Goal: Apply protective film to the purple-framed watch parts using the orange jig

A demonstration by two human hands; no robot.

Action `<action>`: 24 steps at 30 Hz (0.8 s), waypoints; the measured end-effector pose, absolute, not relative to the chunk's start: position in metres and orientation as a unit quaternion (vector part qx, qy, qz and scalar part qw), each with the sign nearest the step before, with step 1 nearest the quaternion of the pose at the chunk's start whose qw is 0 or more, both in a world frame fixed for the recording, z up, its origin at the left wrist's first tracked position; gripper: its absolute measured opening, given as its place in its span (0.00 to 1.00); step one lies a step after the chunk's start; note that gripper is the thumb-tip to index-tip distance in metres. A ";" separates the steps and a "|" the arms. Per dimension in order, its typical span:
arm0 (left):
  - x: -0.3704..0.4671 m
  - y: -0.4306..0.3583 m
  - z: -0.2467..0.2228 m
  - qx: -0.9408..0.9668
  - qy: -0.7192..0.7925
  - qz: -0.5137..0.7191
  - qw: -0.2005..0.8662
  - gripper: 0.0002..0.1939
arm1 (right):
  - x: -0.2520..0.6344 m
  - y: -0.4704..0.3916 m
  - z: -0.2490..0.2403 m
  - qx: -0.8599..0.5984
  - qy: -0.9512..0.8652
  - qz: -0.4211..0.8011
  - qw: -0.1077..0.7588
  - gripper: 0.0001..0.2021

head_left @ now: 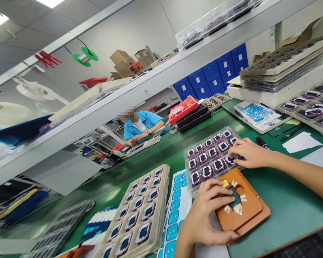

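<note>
Resting on the orange fixture plate (pixel 247 211), the left hand (pixel 204 211) lies loosely curled, palm down, its fingers spread over the plate's left edge and its fingertips touching the dark green part (pixel 234 197) seated in the plate's cut-out — no closed hold on it that I can see. White tabs ring that cut-out.

The right hand (pixel 249 153) reaches to the near right corner of the clear tray (pixel 212 154), fingers pinched together over one of the small dark framed parts (pixel 238 156) there; whether the part is actually lifted, cannot tell. The tray holds rows of like parts and sits just behind the fixture plate, touching or nearly touching it.

Left of the tray: a sheet of blue stickers (pixel 174 208), then a beige stack of trays (pixel 140 211) with more framed parts. Everything lies on the green bench (pixel 290 200). A black marker (pixel 263 142) lies just right of the right hand. Across the bench a person in a blue shirt (pixel 140 125) sits at work — well apart.
</note>
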State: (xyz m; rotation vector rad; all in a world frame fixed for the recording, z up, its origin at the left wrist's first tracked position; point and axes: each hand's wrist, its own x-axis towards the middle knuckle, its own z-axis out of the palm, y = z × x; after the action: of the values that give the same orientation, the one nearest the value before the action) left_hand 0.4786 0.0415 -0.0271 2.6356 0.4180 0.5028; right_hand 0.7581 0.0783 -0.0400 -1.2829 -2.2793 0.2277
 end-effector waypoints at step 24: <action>0.491 0.041 -0.031 0.934 0.085 0.292 0.187 0.21 | 0.729 0.099 -0.040 -0.372 -0.891 0.157 0.206 0.04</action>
State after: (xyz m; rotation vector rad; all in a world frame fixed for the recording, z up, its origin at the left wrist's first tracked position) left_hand 0.4915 0.0408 -0.0312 2.6296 0.2400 0.8232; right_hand 0.7292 0.0988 -0.0399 -1.0364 -2.4839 0.4374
